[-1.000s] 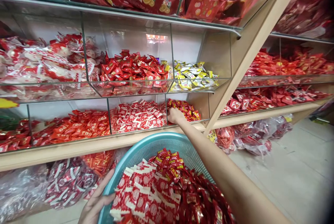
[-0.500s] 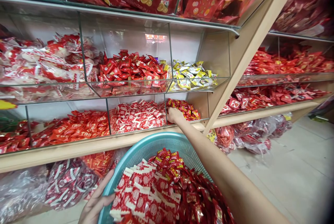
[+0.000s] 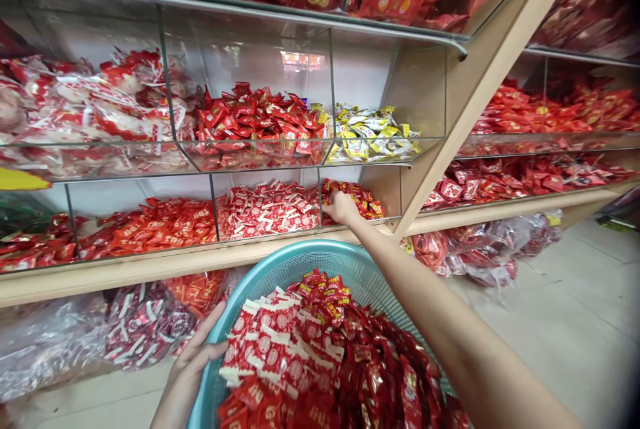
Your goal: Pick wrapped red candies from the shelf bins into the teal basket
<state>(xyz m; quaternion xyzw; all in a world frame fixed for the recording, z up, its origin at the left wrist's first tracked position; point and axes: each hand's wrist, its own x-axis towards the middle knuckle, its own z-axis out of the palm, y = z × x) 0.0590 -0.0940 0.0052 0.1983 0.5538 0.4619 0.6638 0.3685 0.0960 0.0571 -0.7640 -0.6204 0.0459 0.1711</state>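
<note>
My left hand [image 3: 193, 365] grips the near left rim of a teal plastic basket [image 3: 300, 262] heaped with red and red-and-white wrapped candies [image 3: 320, 349]. My right arm reaches over the basket to the lower shelf. My right hand [image 3: 341, 207] rests on the pile of dark red candies with gold print [image 3: 365, 199] in the rightmost glass compartment, fingers curled down into them. Whether it holds any candy is hidden.
Glass-fronted shelf bins hold red-and-white candies [image 3: 273, 209], orange-red candies [image 3: 155, 225], red packets [image 3: 255, 122] and yellow candies [image 3: 367, 135]. Bagged candies [image 3: 145, 322] lie under the wooden shelf [image 3: 125, 272]. A slanted wooden post [image 3: 470, 82] divides the shelves. Tiled floor [image 3: 565, 322] lies to the right.
The view has shifted slightly; my right hand has slid a little to the right, further into the dark red candy bin. My left hand keeps its hold on the basket.
</note>
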